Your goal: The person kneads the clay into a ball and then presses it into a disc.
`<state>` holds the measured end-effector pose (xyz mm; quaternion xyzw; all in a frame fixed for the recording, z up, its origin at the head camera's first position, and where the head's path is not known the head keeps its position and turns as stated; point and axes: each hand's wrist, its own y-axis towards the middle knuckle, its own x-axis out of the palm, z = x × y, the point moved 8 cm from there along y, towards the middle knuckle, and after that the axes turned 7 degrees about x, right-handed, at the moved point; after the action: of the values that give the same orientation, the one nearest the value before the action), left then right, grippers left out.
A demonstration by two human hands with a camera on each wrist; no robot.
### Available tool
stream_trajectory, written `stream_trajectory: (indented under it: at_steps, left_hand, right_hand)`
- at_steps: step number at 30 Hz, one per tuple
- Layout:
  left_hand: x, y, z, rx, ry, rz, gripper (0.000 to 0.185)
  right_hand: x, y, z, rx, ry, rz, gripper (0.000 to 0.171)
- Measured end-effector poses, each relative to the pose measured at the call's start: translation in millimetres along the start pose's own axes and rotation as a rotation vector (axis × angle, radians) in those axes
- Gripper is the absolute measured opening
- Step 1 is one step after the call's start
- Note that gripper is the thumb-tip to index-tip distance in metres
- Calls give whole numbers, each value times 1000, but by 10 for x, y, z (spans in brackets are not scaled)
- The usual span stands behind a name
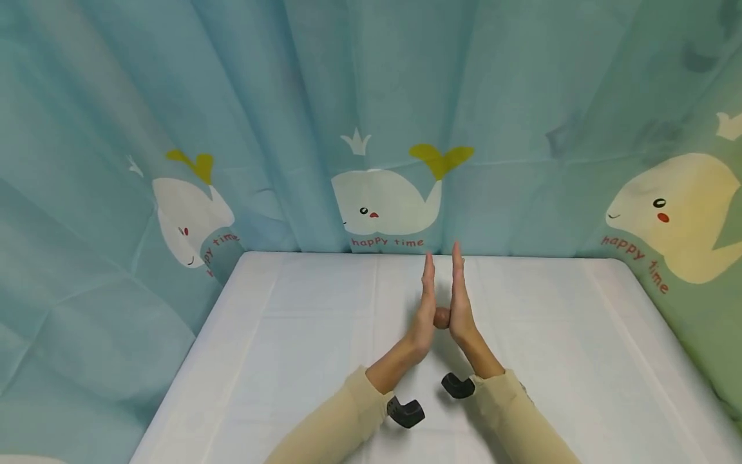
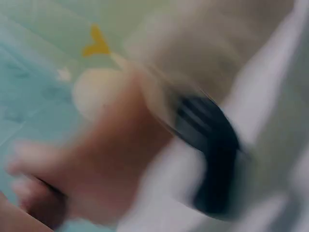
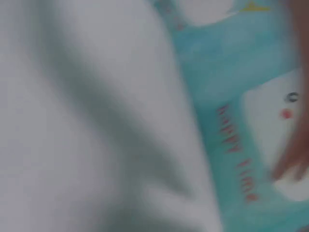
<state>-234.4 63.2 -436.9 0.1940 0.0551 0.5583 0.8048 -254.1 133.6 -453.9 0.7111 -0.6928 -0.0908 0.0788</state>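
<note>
A small brown ball (image 1: 442, 318), smooth and clay-like, sits between two facing palms in the head view. My left hand (image 1: 426, 316) presses it from one side, fingers straight and pointing away. Opposite it, my right hand (image 1: 461, 308) stands upright with its fingers also extended, its palm against the ball. The fingertips are apart, leaving a narrow gap. Motion blurs the left wrist view, where the right hand (image 2: 91, 169) shows with the dark ball (image 2: 46, 210) low at the left. Only blurred fingers (image 3: 294, 154) appear at the right edge of the right wrist view.
Under the hands is a white-covered table (image 1: 313, 335). A blue-green curtain (image 1: 510, 129) with whale prints hangs behind it and along both sides. Black wrist mounts (image 1: 406, 412) stick out from the beige sleeves (image 1: 336, 419) above the tabletop.
</note>
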Motion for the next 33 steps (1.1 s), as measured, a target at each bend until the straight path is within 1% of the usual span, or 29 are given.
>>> stream_trajectory:
  at_steps: [2,3,4,7,10,12,14,17,19,21,22,24,26,28,29,31,33]
  left_hand:
    - [-34,53,59,18,-24,24,68]
    - [-60,82,80,22,-25,37,68]
    - [-92,115,89,40,-12,48,68]
    - [-156,170,25,60,90,64,69]
    - [-110,110,-85,39,117,32,69]
    - [-35,51,-140,10,61,0,69]
    - [33,1,-143,-10,-19,-14,66]
    - [59,1,-96,-15,-113,7,65]
    - [22,48,-30,9,-137,37,64]
    - [-32,116,33,42,-108,52,65]
    - [-61,156,60,62,-69,55,65]
    - [-119,224,70,89,43,59,68]
    - [-154,257,17,95,147,56,74]
    - [-158,245,-74,92,197,47,77]
    - [-149,227,-127,86,191,42,77]
    - [-103,175,-212,68,139,25,73]
    - [-38,110,-234,49,73,0,65]
  right_hand:
    - [47,-82,90,12,-7,-3,56]
    - [94,-139,107,13,-2,-11,56]
    - [145,-196,94,7,-5,-17,55]
    - [255,-300,-72,-13,-9,-18,55]
    - [194,-211,-258,-26,-10,12,54]
    - [85,-86,-314,-30,-11,32,54]
    - [-25,27,-291,-41,-8,39,54]
    - [-101,87,-172,-41,34,27,54]
    - [-57,39,-75,-26,66,-2,54]
    - [35,-52,-14,-7,82,-28,54]
    - [86,-108,1,4,77,-36,54]
    - [188,-212,-38,0,75,-52,54]
    - [250,-278,-140,-24,50,-46,55]
    - [257,-285,-278,-65,16,-29,56]
    - [240,-264,-332,-87,-9,-20,57]
    - [169,-176,-373,-98,-61,7,58]
    - [64,-65,-308,-80,-91,24,58]
